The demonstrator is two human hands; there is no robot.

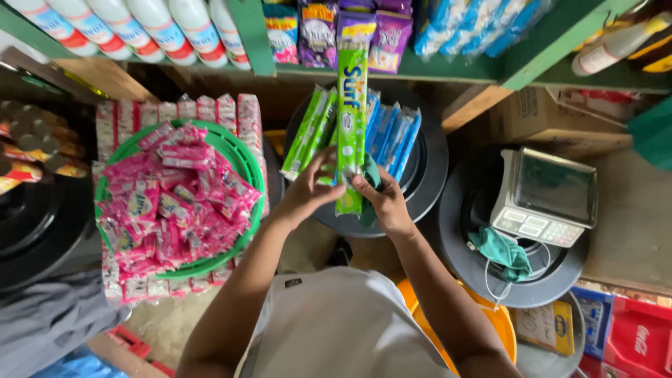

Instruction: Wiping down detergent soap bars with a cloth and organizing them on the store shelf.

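We pinch a green sachet strip [351, 119] between the fingers of our left hand [308, 192] and right hand [383, 199] above a black lid [430, 164]; the loose, long strip could slip sideways.

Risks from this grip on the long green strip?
1. Both hands, left hand and right hand, pinch only the lower end of the long green sachet strip; the unsupported upper length may flop or tear.
2. The right hand also seems to hold a dark green cloth, which likely weakens its grip.
3. A swing could knock the green and blue strips off the black round lid.
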